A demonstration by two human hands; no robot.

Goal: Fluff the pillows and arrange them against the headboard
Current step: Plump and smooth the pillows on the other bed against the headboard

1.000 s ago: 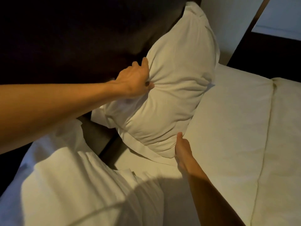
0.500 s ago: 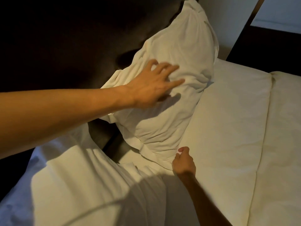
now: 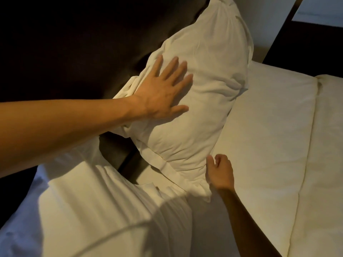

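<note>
A white pillow (image 3: 204,75) stands tilted against the dark padded headboard (image 3: 74,43). My left hand (image 3: 163,89) lies flat on its front face with the fingers spread, holding nothing. My right hand (image 3: 220,172) is at the pillow's lower corner, fingers loosely curled and the thumb touching the pillow's edge; it grips nothing that I can see. A second white pillow (image 3: 102,210) lies in the foreground at lower left, close below the camera, partly in shadow.
The cream bed sheet (image 3: 269,136) spreads to the right with a seam running down it. A dark gap (image 3: 130,160) shows between the two pillows by the headboard. A pale wall (image 3: 269,25) and dark furniture (image 3: 306,49) stand behind the bed.
My left hand let go of the pillow's left edge and now lies flat on its front. My right hand curled and slid slightly down along the lower corner.
</note>
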